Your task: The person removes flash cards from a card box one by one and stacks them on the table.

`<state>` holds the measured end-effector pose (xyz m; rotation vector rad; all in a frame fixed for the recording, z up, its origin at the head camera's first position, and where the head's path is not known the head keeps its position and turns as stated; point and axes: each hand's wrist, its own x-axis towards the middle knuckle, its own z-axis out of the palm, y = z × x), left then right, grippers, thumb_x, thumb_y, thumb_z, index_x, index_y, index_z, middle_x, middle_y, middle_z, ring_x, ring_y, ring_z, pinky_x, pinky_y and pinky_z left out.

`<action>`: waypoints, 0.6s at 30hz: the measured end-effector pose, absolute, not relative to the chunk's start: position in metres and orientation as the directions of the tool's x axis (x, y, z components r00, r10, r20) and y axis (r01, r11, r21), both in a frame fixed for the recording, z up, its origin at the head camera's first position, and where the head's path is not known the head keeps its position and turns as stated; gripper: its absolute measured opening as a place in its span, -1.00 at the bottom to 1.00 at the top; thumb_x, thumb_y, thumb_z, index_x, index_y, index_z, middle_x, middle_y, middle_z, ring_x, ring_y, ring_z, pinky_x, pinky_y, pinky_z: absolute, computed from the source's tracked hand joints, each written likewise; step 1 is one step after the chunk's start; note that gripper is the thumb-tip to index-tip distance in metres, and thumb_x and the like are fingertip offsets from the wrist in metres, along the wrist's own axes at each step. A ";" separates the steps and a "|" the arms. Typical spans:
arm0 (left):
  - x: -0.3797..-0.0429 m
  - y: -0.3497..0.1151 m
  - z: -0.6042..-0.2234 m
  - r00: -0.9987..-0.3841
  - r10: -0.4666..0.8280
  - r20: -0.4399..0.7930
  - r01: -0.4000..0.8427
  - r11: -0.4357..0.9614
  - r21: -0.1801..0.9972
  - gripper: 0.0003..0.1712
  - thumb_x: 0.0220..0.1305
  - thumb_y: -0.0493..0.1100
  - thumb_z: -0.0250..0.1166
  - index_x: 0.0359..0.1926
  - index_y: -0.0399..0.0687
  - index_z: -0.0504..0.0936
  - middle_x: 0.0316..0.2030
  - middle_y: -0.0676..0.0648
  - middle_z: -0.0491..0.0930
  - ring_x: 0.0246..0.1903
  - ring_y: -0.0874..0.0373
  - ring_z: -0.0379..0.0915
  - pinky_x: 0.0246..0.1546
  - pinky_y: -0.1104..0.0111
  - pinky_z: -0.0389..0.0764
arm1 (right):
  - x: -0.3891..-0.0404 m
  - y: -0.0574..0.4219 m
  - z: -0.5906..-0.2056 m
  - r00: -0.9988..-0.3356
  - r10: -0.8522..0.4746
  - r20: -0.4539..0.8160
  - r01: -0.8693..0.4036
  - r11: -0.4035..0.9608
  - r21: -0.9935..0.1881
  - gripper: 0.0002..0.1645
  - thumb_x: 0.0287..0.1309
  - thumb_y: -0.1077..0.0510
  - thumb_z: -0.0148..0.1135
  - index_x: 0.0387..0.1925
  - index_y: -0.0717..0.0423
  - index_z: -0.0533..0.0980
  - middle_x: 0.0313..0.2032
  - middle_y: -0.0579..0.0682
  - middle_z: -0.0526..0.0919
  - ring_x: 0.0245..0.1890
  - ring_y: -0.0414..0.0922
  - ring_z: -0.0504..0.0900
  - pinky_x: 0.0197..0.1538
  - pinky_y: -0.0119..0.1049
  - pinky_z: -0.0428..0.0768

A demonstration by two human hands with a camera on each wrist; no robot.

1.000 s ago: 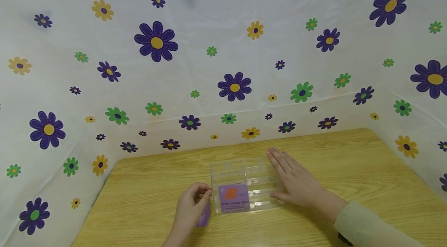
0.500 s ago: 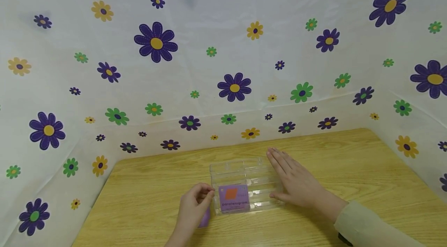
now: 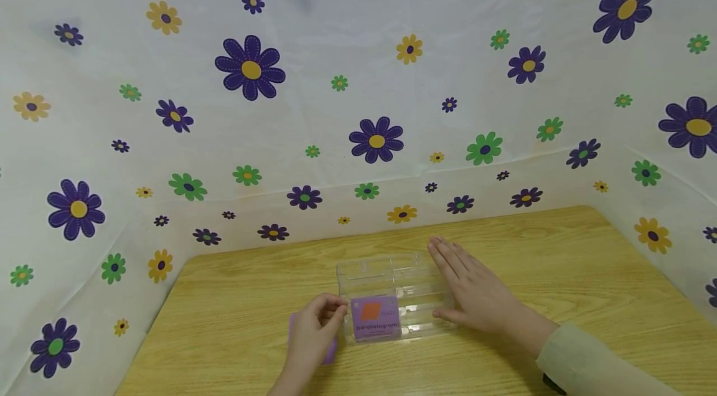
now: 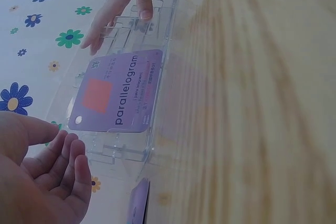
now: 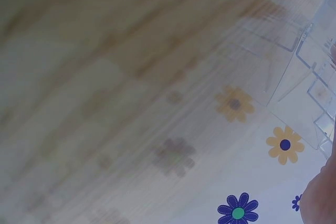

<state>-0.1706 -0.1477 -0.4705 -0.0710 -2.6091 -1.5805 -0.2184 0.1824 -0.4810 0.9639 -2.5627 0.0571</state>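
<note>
A clear plastic tiered stand (image 3: 366,287) rests on the table. At its lower left is a purple card (image 3: 376,324) with an orange shape, printed "parallelogram". My left hand (image 3: 313,327) is at the stand's left end, thumb and loosely curved fingertips right at the card's edge. In the left wrist view, that hand (image 4: 47,182) shows nothing between its fingers. My right hand (image 3: 482,290) lies with straight fingers along the stand's right end, thumb towards its front. Another purple item (image 3: 330,352) lies beneath my left hand, mostly hidden; its edge (image 4: 138,203) shows in the left wrist view.
The wooden table (image 3: 235,296) extends around the stand. Behind it and at both sides hangs a white cloth (image 3: 313,128) printed with flowers. In the right wrist view the stand's end (image 5: 315,85) shows at the right edge.
My left hand has shifted slightly right, bringing its fingertips to the card's left edge and uncovering more of the purple item below. The right hand has stayed put.
</note>
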 end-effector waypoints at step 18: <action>-0.174 -0.148 -0.474 -0.997 -0.001 0.080 0.071 0.433 0.899 -0.90 0.42 -0.36 0.34 -0.10 -0.26 0.72 -0.22 -0.17 0.75 -0.34 0.34 0.54 -0.29 0.57 0.64 | -0.218 0.182 -0.482 -0.700 -0.614 0.365 -0.626 0.773 0.099 0.49 0.18 -0.52 0.34 0.68 0.30 -0.15 0.67 0.27 0.02 0.66 0.20 0.11 0.68 -0.32 -0.50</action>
